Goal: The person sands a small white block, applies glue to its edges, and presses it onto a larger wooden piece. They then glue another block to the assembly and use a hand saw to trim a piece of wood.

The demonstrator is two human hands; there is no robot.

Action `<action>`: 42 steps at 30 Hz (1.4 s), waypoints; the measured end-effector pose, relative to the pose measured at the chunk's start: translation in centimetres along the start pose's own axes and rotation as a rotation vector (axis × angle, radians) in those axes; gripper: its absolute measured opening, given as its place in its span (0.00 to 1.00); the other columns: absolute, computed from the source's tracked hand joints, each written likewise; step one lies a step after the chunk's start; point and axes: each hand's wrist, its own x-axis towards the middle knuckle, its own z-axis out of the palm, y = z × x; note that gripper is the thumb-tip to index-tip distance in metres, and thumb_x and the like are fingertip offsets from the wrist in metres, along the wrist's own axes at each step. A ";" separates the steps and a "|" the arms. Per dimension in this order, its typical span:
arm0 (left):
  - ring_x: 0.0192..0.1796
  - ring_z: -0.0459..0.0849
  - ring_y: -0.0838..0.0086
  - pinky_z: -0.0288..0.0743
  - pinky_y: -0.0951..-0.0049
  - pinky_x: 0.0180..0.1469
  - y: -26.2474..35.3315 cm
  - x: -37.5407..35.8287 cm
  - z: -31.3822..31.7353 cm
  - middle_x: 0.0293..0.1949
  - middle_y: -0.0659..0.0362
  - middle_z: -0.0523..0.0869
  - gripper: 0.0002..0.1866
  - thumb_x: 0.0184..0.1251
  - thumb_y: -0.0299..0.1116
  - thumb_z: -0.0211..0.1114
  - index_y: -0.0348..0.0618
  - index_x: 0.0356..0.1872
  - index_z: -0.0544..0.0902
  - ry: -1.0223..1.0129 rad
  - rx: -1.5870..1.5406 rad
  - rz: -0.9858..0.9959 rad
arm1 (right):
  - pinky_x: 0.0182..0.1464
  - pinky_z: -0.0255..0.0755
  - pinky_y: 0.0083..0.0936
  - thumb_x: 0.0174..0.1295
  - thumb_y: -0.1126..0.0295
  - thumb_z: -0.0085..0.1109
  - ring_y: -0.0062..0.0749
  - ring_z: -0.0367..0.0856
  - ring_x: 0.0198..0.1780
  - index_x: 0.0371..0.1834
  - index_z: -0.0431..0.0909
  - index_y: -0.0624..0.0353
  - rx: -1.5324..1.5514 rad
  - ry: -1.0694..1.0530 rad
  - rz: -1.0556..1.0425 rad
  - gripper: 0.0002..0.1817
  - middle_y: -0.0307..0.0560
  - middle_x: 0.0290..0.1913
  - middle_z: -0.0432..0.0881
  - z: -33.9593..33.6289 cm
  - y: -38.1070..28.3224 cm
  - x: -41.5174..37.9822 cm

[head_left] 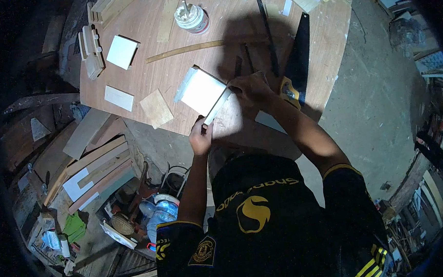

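Left hand (201, 137) sits just below the middle of the frame at the near edge of the surface (237, 20), its fingers curled narrow around the lower end of a thin white strip (217, 107). Right hand (251, 88) lies just above and to the right of it, fingers bent and pressed down at the upper end of the same strip, where the strip meets a white box-like piece (200, 92). That white piece rests on the surface at the centre of the frame, tilted, with the strip running along its right side and touching it.

To the right of the right hand a handsaw (297, 57) lies on the surface, its dark blade pointing toward the upper right and its yellow handle just beside the wrist. A long wooden slat (189, 50) stretches across the surface above the hands. A small white pot (192, 17) stands near the top centre. A white square panel (122, 51) lies at upper left, a smaller white rectangle (118, 98) below it, and a tan wooden tile (156, 108) just left of the white piece. Stacked boards (98, 167) lean at lower left, off the surface.
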 end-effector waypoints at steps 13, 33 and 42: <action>0.24 0.76 0.81 0.71 0.79 0.27 -0.1 0.1 0.1 0.22 0.60 0.80 0.11 0.59 0.31 0.73 0.38 0.41 0.84 0.014 0.001 0.000 | 0.43 0.79 0.32 0.52 0.76 0.67 0.44 0.86 0.41 0.43 0.82 0.60 0.015 0.023 0.013 0.13 0.52 0.40 0.86 -0.1 0.0 -0.1; 0.44 0.82 0.77 0.75 0.78 0.45 10.5 1.9 -9.8 0.46 0.57 0.84 0.23 0.59 0.19 0.63 0.37 0.57 0.77 -0.705 -0.406 -0.167 | 0.40 0.75 0.20 0.56 0.72 0.70 0.18 0.80 0.37 0.49 0.72 0.59 0.594 -0.003 0.350 0.20 0.39 0.33 0.80 -11.9 -13.2 1.7; 0.52 0.80 0.73 0.73 0.70 0.54 14.2 10.3 -12.2 0.47 0.55 0.82 0.26 0.78 0.52 0.46 0.39 0.60 0.72 -0.577 -0.670 -0.044 | 0.37 0.74 0.25 0.56 0.69 0.70 0.25 0.80 0.36 0.47 0.73 0.59 0.579 0.113 0.550 0.19 0.43 0.33 0.81 -13.1 -22.4 6.3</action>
